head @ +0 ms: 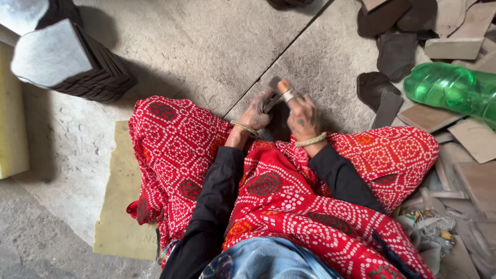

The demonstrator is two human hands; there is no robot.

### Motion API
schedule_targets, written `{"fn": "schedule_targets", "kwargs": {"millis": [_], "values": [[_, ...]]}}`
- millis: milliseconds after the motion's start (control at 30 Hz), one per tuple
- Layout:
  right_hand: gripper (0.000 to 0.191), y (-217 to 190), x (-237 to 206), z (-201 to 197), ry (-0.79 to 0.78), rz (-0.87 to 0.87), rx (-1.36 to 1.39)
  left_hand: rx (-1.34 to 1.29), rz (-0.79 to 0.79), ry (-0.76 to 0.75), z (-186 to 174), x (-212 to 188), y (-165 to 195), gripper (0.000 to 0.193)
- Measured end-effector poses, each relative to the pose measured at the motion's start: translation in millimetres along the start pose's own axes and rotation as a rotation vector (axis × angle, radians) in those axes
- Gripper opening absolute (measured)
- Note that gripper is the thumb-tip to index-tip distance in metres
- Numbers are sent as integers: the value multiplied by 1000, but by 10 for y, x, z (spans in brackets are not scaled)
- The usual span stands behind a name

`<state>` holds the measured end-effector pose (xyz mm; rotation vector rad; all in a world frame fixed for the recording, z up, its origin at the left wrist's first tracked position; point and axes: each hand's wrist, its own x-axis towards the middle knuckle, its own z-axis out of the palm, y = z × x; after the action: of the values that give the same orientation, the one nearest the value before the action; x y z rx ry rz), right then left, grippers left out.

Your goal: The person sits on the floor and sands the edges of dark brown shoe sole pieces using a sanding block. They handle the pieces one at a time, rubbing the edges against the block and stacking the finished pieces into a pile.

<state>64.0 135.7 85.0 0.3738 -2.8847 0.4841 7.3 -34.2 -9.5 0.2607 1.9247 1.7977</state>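
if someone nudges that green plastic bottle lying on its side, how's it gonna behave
The green plastic bottle would probably roll, since it lies on its side with a round body. It rests across uneven flat offcuts, so it may rock or slide off rather than roll straight. Its thin see-through walls suggest it is light and would dent under a squeeze.

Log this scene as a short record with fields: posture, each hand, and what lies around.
posture: seated on a concrete floor, on a yellowish foam mat
left hand: grips a small dark flat piece, wrist bangle
right hand: on the same piece, taped finger
right side: green plastic bottle, pile of dark and tan flat pieces
upper left: stack of dark cut sheets
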Motion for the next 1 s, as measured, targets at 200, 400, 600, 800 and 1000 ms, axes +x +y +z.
{"fn": "schedule_targets", "kwargs": {"millis": [200, 400, 600, 800, 1000], "values": [[49, -39, 27, -37, 98, -147, 131, -156, 269, -41, 5, -41, 107, 80], [59, 211, 221, -167, 60, 188, 260, -242, 231, 61, -50, -104, 506, 102], [41, 43, 195, 142, -32, 367, 483, -1122, 253, 137, -258, -63, 582, 112], [46, -374, 69, 212, 50, -150, 381, -1325, 42, 220, -243, -27, 355, 110], [53, -467, 101, -5, -11, -180, 127, -1473, 129, 19, -224, -76, 428, 98]]}}
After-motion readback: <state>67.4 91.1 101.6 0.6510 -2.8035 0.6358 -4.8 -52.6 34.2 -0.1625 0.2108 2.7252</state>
